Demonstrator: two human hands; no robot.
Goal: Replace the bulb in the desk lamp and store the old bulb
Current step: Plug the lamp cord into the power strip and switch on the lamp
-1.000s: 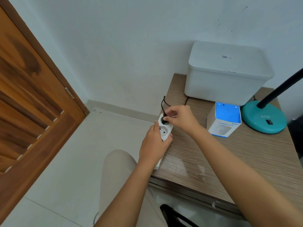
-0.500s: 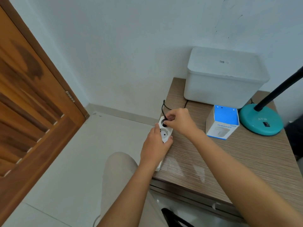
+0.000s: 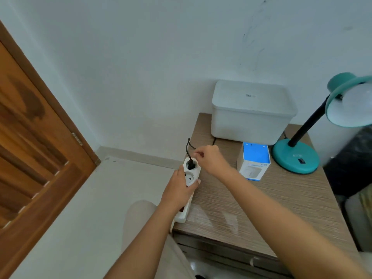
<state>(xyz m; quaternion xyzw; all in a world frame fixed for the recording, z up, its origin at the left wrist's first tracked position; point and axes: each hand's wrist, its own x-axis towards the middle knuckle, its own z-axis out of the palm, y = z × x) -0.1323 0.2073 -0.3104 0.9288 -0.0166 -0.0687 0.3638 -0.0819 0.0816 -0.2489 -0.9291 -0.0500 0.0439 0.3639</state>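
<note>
Desk lamp [image 3: 296, 158] stands well to the right of the power strip [image 3: 190, 178], its teal base on the tabletop [image 3: 271, 208] and its black neck climbing to a teal shade at the frame edge.

Now from the left. A wooden door [image 3: 30, 148] is far left of the power strip. The strip itself lies along the tabletop's left edge, and the left hand [image 3: 178, 193] grips it, thumb on one side and fingers wrapped over the other. A black plug [image 3: 190, 164] sits in the strip's far socket, its cord arching up. Just right of that plug is the right hand [image 3: 211, 160], fingers bunched together. I cannot tell whether they pinch the cord.

Beyond the strip to the right, a white lidded box [image 3: 251, 113] stands against the wall. A blue-and-white carton [image 3: 254, 164] stands between the strip and the lamp.
</note>
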